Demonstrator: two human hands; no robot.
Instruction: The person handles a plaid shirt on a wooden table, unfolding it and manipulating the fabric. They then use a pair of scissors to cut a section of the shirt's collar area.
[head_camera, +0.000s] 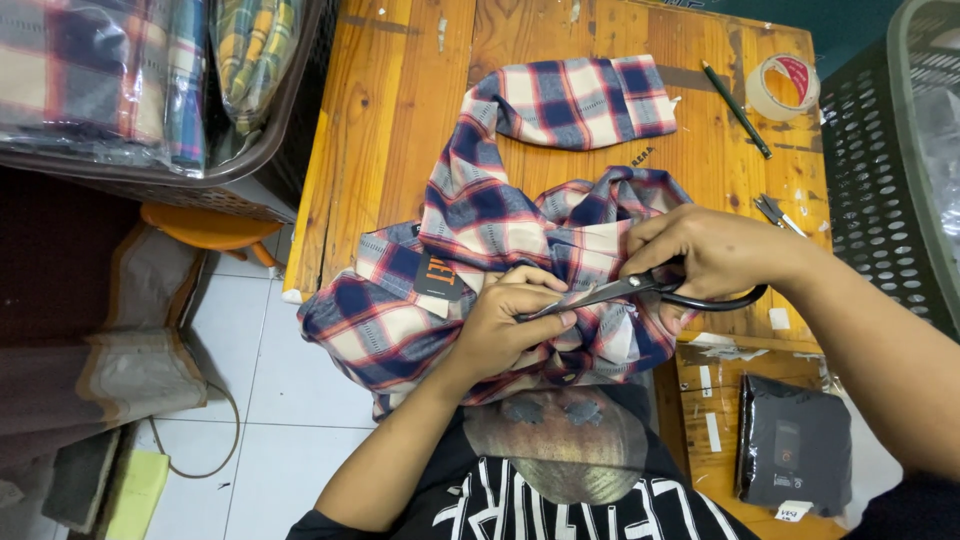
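Observation:
A plaid shirt (480, 215) in navy, red and white lies crumpled on the wooden table (400, 90), one sleeve stretched toward the far side. My left hand (505, 325) pinches a fold of the shirt near its front. My right hand (705, 255) holds black scissors (625, 288), with the blades pointing left and touching the cloth at my left fingertips. A dark hang tag (438, 277) dangles on the shirt just left of my left hand.
A green pencil (737, 110), a roll of clear tape (783, 87) and small snips (772, 211) lie at the table's far right. A black packaged item (795, 450) sits near right. Baskets flank the table: folded plaid cloth (110, 70) at left, a grey basket (890, 150) at right.

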